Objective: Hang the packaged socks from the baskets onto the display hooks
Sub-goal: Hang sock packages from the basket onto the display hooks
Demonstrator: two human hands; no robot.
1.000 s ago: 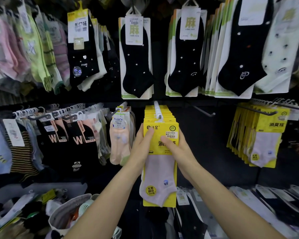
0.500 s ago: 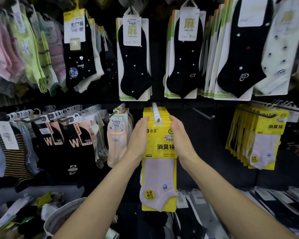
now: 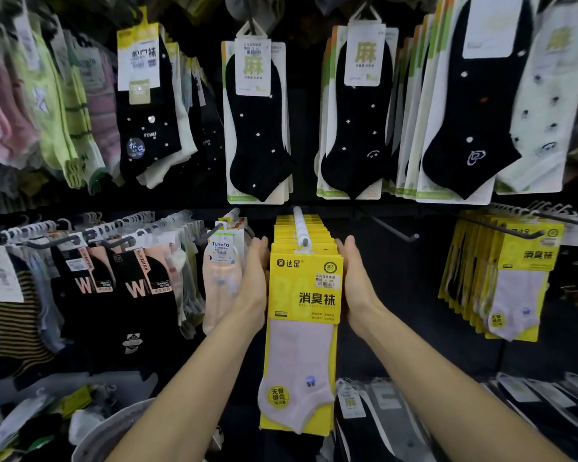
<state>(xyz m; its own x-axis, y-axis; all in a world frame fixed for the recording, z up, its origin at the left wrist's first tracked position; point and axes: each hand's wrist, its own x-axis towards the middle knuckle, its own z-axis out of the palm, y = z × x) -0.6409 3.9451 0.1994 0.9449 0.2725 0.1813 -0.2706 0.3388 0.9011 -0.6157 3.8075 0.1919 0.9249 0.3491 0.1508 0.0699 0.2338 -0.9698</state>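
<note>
Both hands flat-open: left hand (image 3: 255,278), right hand (image 3: 356,278) flank yellow sock packs (image 3: 306,288) on hook (image 3: 301,228); pale pink sock.

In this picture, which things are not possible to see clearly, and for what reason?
- Head view: packs behind the front yellow card pack of pale pink socks are hidden by it, so they cannot be counted.
- Small print on its white price sticker: too small.
- Grey basket: cut off by the bottom edge.
- Pastel socks at far left: blurred.
</note>
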